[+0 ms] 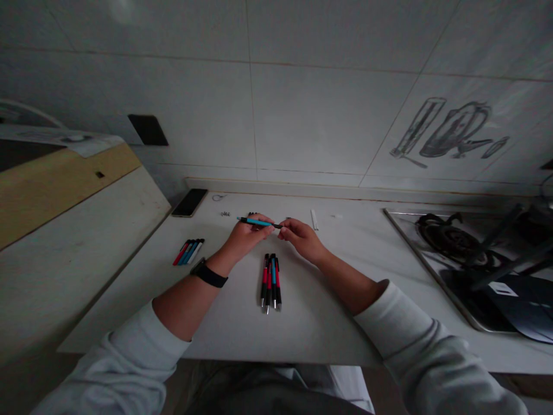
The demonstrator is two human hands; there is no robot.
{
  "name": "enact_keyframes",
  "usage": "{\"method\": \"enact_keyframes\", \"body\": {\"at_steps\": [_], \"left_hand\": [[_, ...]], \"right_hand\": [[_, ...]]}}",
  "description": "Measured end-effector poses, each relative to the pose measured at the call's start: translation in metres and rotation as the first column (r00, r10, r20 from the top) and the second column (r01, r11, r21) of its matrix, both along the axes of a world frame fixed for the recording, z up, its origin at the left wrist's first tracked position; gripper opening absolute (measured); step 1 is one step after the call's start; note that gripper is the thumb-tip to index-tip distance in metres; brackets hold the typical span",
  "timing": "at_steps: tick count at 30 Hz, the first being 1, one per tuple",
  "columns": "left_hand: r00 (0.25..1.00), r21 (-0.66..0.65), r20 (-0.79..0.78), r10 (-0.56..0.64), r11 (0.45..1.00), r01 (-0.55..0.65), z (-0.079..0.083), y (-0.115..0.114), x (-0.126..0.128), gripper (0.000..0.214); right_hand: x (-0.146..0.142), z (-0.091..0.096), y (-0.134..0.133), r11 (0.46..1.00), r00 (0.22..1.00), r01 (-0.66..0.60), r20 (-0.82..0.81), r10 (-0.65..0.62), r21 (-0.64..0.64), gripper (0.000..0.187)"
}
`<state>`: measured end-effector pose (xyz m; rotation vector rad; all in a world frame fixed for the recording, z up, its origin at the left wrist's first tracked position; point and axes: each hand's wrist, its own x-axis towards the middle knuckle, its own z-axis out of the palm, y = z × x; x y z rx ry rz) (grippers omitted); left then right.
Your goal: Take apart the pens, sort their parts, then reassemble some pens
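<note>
My left hand (247, 235) is closed around a blue and black pen (257, 222), held level above the white counter (311, 323). My right hand (301, 236) pinches at the pen's right end with its fingertips. A black watch sits on my left wrist. Just below my hands lies a tight row of several red, blue and black pens (271, 282), tips toward me. Another small bunch of pens (189, 252) lies to the left.
A dark phone (189, 202) rests at the counter's back left. Small springs or metal bits (225, 214) and a white tube piece (314, 219) lie near the wall. A gas hob (466, 259) fills the right side. A wooden board slopes at left.
</note>
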<state>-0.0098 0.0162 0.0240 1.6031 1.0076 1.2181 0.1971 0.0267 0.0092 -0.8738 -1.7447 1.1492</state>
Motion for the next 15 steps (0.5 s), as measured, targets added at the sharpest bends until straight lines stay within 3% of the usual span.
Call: {"method": "enact_keyframes", "body": {"at_steps": [9,15], "left_hand": [[0.976,0.090,-0.180,0.124,0.990,-0.109,0.002,0.013,-0.024,0.027],[0.862,0.260,-0.488,0.136,0.966,-0.006,-0.004,0.013,-0.027,0.015]], "right_hand": [[0.008,-0.011,0.017,0.991,0.995,0.091,-0.034,-0.095,-0.098,0.035],[0.010,-0.015,0.016,0.992,0.992,0.086,0.098,-0.077,-0.094,0.033]]}}
